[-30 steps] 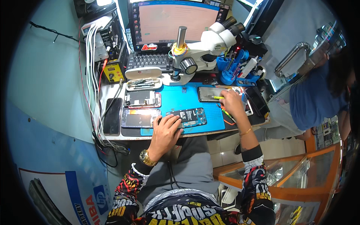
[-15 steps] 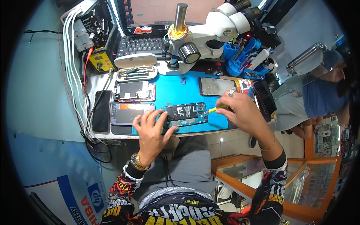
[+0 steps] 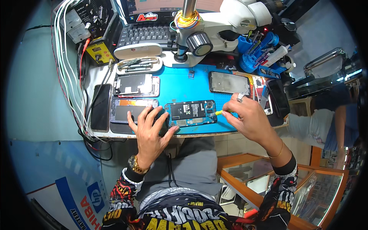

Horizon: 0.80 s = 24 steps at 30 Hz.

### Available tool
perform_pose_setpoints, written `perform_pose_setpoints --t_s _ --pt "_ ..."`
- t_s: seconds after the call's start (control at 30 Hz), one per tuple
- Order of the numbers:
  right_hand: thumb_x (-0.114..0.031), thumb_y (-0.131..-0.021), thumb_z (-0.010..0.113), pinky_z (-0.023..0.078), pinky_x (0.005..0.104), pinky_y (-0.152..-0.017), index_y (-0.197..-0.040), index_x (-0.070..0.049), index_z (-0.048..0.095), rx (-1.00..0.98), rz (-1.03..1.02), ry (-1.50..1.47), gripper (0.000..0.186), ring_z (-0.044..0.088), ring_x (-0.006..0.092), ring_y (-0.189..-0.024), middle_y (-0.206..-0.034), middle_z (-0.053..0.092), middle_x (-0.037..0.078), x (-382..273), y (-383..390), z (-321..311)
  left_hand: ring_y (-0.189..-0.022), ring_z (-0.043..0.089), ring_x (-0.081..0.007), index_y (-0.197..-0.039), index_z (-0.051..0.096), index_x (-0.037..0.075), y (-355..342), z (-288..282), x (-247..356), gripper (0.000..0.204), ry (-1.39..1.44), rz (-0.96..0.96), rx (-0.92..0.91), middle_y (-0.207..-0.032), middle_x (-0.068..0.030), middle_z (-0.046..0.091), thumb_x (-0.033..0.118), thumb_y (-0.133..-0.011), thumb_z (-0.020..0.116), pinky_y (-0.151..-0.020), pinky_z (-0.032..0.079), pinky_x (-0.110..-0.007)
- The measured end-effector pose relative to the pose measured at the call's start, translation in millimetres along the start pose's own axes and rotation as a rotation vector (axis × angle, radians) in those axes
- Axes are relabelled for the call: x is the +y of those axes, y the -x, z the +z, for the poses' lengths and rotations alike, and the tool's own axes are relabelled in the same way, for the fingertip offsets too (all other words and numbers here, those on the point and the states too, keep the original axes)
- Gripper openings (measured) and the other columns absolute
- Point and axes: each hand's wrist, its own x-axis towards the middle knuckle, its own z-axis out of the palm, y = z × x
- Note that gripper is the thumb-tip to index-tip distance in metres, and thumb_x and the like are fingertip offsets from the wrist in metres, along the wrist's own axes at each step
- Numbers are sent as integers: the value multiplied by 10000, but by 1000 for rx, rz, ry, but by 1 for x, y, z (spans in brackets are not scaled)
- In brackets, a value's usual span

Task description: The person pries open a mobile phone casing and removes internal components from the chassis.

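An opened phone (image 3: 195,112), its black battery and blue inner frame showing, lies near the front edge of a blue work mat (image 3: 180,86). My left hand (image 3: 150,128) has its thumb and index finger around the phone's lower left corner, with the other fingers spread. Those fingers lie over a second phone part, a grey panel with an orange strip (image 3: 132,102). Pinched in my right hand (image 3: 245,117) is a small yellow-green tool (image 3: 218,113). The tool's tip meets the phone's right end; its exact kind is hidden by my fingers.
Behind the mat stand a microscope (image 3: 199,43), a keyboard (image 3: 143,38) and an open case of screwdrivers (image 3: 140,65). Other phone parts (image 3: 134,85) and a grey phone frame (image 3: 229,82) lie around. A blue tool holder (image 3: 249,63) stands right; cables (image 3: 63,69) hang left.
The view has shifted slightly, so the bench sits a little differently in it. My left fingers have slid slightly left along the phone's corner. My right hand still holds the tool at the phone's right end.
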Motion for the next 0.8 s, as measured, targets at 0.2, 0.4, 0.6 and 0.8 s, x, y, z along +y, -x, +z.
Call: perform_pose_setpoints --t_s 0.2,0.4,0.6,0.8 --pt "-107 -888 728 527 456 -687 -952 -55 669 0 -10 23 102 640 342 -787 -884 616 112 -2 1 0 -1343 528 -285 -1213 732 138 0 1 0 529 4 -12 9 -1295 -36 671 400 -778 879 -1200 113 -690" --pt "-55 -831 757 486 418 -681 -898 -49 659 -59 -81 39 119 601 303 -765 -905 575 110 -8 -5 -5 -1335 535 -287 -1225 726 133 -2 2 1 540 13 -7 15 -1295 -38 673 398 -780 877 -1203 109 -693" --pt "-65 -801 728 528 486 -808 -947 -35 596 -237 -150 125 199 632 370 -987 -1058 596 204 -17 -18 -9 -1324 543 -286 -1306 680 116 0 2 0 630 -15 -6 11 -1305 -51 668 415 -785 870 -1205 110 -694" --pt "-221 -940 717 512 490 -626 -1024 -83 623 -123 -63 279 187 671 369 -693 -753 667 141 -23 -26 1 -1318 544 -296 -1440 544 23 3 3 -2 839 -6 -21 39 -1334 -116 638 442 -787 863 -1201 119 -701"
